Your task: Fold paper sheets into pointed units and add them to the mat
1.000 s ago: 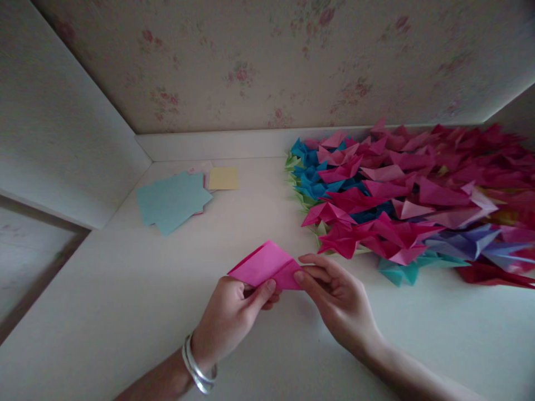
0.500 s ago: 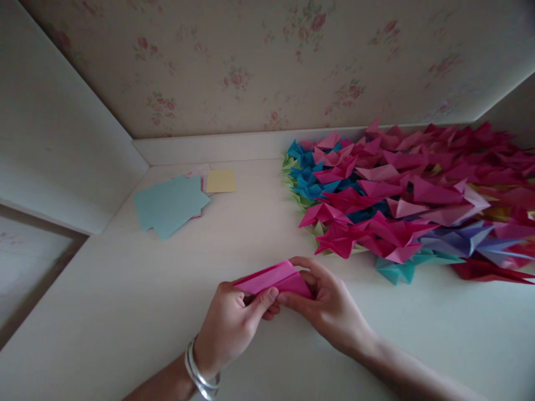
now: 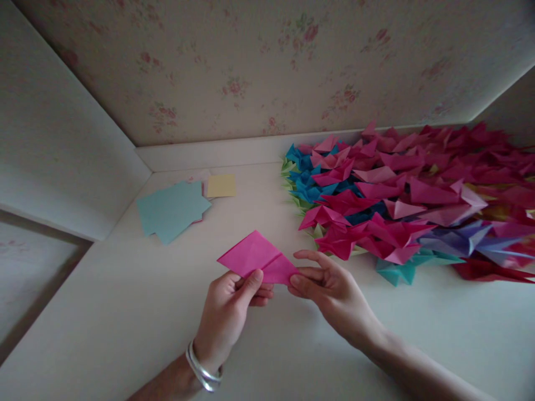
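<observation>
**Stuff you can't see here**

My left hand [image 3: 228, 303] has fingers tucked behind the pink paper [image 3: 253, 257], so the paper's back is hidden. My left forearm [image 3: 169, 383] and right forearm [image 3: 412, 365] get cropped by the bottom edge. The folded-paper pile [image 3: 390, 236] runs off the right edge, kinda blurry, lower layers buried. Teal sheets [image 3: 173, 210] mostly cover whatever's under them.

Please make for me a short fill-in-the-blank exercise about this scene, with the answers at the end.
1. The left hand and the right hand hold one folded sheet, coloured ____.
2. Silver bangles circle the ____ wrist.
3. The yellow square lies to the ____ of the light-blue sheets, as the camera sees it.

Answers: pink; left; right.
</observation>
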### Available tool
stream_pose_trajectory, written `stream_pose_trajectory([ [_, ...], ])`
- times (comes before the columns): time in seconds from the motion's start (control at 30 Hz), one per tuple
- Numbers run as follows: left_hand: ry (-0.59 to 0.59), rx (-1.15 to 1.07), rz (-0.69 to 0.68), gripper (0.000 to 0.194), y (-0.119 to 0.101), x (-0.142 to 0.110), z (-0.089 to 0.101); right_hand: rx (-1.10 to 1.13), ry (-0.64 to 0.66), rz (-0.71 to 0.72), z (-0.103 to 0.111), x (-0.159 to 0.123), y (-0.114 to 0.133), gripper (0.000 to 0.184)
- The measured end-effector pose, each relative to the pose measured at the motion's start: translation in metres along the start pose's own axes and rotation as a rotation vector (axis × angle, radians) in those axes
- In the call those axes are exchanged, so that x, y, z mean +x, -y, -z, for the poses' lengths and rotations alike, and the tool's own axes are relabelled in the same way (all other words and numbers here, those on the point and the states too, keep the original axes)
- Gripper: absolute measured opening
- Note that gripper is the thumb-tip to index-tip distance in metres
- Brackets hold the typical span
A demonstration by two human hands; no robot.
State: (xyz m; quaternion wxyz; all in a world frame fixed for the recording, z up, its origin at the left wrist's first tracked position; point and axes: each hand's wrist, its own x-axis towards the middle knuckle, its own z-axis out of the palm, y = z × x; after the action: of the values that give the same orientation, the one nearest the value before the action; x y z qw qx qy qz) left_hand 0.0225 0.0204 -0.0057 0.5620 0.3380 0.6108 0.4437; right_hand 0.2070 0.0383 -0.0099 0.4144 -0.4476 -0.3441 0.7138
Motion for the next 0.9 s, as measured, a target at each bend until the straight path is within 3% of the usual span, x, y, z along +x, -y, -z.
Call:
stream_pose_trajectory([
  [0.13,0.002,0.001,0.002,0.032,-0.001,0.002,0.001,0.037,-0.006,0.04,0.0,0.001,-0.001,0.042],
  [0.43,0.135,-0.046,-0.019,0.028,-0.008,-0.001,0.003,0.114,-0.065,0.126,0.003,0.002,-0.004,0.034],
  [0.67,0.098,-0.077,-0.058,0.021,-0.01,-0.003,0.002,0.08,-0.107,0.137,0.0,0.001,0.0,0.036],
  [0.9,0.12,0.065,-0.056,0.034,-0.01,-0.004,0.003,0.036,-0.051,0.145,0.001,0.0,-0.003,0.03],
])
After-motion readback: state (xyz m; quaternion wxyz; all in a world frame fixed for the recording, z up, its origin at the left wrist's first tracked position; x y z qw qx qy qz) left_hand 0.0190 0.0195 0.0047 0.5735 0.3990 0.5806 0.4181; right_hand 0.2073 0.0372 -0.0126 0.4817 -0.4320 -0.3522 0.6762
